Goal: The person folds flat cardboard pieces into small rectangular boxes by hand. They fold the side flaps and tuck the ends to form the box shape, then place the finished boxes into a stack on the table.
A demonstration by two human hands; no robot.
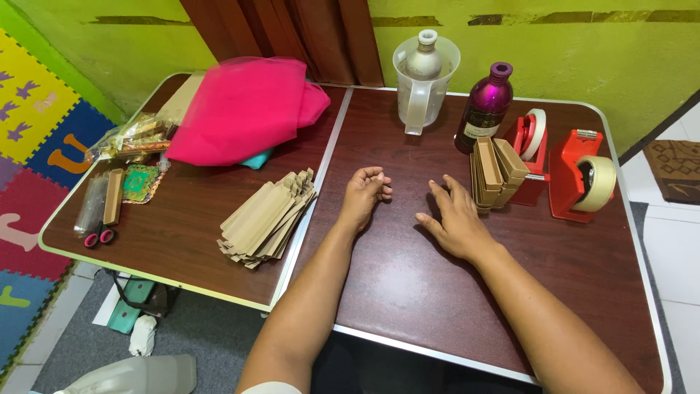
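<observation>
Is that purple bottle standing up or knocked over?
Upright. The purple bottle stands on its base on the table, cap on top, beside the clear jug.

Bright, even daylight fills the view from the head camera, and the dark brown surface point(408, 277) shows soft pale glare between the two hands and toward 5 o'clock. Shadows are short and faint, lying close under the left hand point(362, 197) and the right hand point(456, 219), so the light seems to come from above and slightly ahead. Focus is sharp across the middle, while the wide lens bends the surface edges outward and stretches the forearms near 6 o'clock.
</observation>
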